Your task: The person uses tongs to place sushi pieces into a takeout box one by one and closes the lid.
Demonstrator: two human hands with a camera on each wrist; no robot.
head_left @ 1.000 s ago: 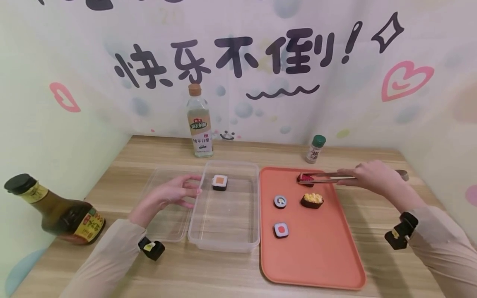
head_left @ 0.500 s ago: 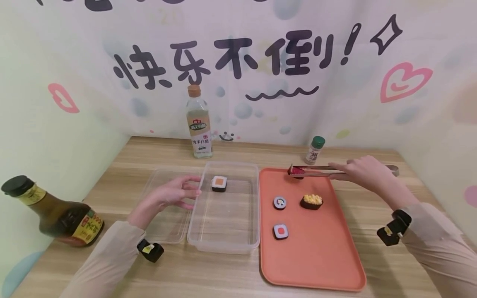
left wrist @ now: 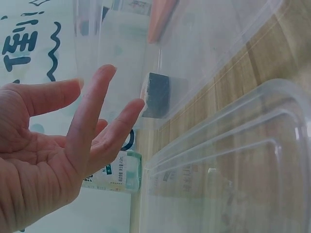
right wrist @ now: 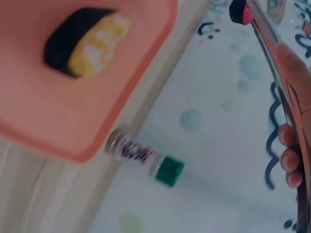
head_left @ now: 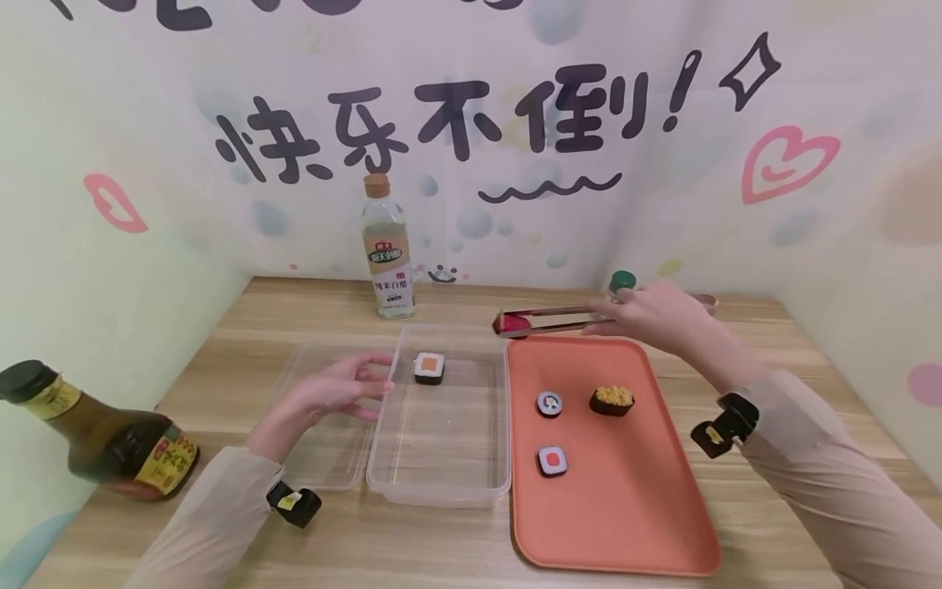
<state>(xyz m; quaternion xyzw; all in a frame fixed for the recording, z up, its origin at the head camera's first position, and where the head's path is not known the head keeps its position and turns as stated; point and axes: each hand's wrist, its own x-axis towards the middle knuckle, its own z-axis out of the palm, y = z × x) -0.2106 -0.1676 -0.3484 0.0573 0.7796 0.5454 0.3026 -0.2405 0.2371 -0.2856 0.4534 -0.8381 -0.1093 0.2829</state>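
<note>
My right hand grips metal tongs, which pinch a dark-wrapped, red-topped sushi piece in the air. It hangs near the back right corner of the clear plastic container. My left hand is at the container's left wall, fingers extended; in the left wrist view they curl round nothing. Inside the container sits a square sushi roll with an orange centre. On the orange tray are a yellow-topped sushi, a round roll and a red-centred roll.
A clear lid lies left of the container, partly under my left arm. Behind stands a vinegar bottle. A dark sauce bottle is at far left. My right hand partly hides a green-capped shaker in the head view.
The tongs have lifted the red-topped sushi off the tray's back and carried it left, toward the container. My left hand stays at the container wall.
</note>
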